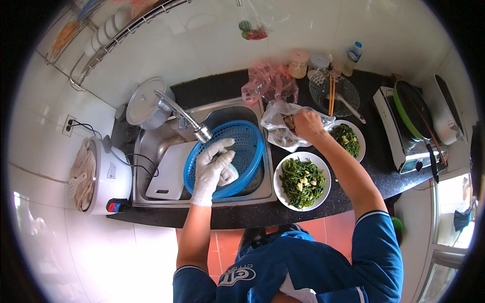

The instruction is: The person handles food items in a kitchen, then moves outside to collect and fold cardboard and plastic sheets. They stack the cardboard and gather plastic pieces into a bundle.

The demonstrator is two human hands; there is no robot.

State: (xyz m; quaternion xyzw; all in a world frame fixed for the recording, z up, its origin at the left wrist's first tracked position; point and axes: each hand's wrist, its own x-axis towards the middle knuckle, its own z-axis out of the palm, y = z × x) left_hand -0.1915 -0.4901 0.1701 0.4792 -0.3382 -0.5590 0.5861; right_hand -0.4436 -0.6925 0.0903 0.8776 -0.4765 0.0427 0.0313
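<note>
A pale object is held by the gloved left hand inside the blue colander, over the sink for draining. The clear bag on the surface is gripped by the bare right hand.

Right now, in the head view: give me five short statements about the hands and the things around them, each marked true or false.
1. The gloved left hand is in the round blue plastic colander. True.
2. The bare right hand reaches into the clear plastic bag. True.
3. The nearer white plate of cooked greens is empty. False: it holds greens with pale pieces.
4. The colander sits on the stove. False: it sits in the steel sink.
5. Both hands wear gloves. False: only the left does.
</note>
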